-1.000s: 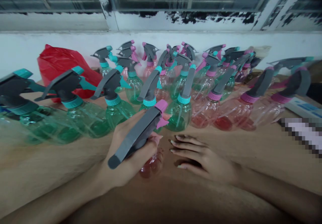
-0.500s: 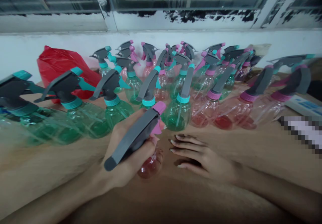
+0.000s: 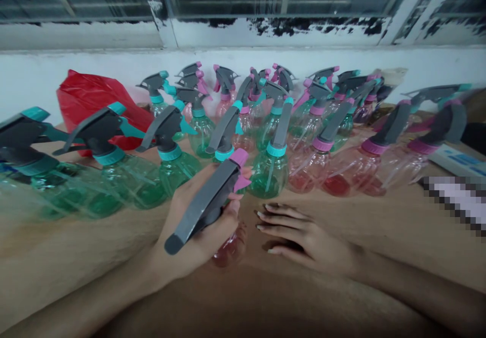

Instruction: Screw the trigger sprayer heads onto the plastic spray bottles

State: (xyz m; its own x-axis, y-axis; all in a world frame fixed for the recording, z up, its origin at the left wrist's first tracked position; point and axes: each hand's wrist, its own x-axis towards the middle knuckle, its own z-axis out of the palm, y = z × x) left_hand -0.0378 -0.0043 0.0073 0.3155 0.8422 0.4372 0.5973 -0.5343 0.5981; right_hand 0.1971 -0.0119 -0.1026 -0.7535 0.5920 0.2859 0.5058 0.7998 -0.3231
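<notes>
My left hand point(image 3: 195, 226) is wrapped round the neck of a pink spray bottle point(image 3: 230, 249) with a grey trigger head point(image 3: 207, 201) and a pink nozzle. The bottle stands on the wooden table point(image 3: 76, 257) near the front. One finger lies on its pink trigger. My right hand point(image 3: 304, 237) rests flat on the table just right of the bottle, fingers stretched out and pointing left, holding nothing.
Several green spray bottles point(image 3: 176, 163) and pink spray bottles point(image 3: 343, 168) crowd the table behind my hands, back to the white wall. A red plastic bag point(image 3: 91, 100) lies at the back left. A white and blue box point(image 3: 459, 161) sits at the right edge.
The spray head in my left hand dipped slightly, then rose back; its position is nearly the same. My right hand has stayed still.
</notes>
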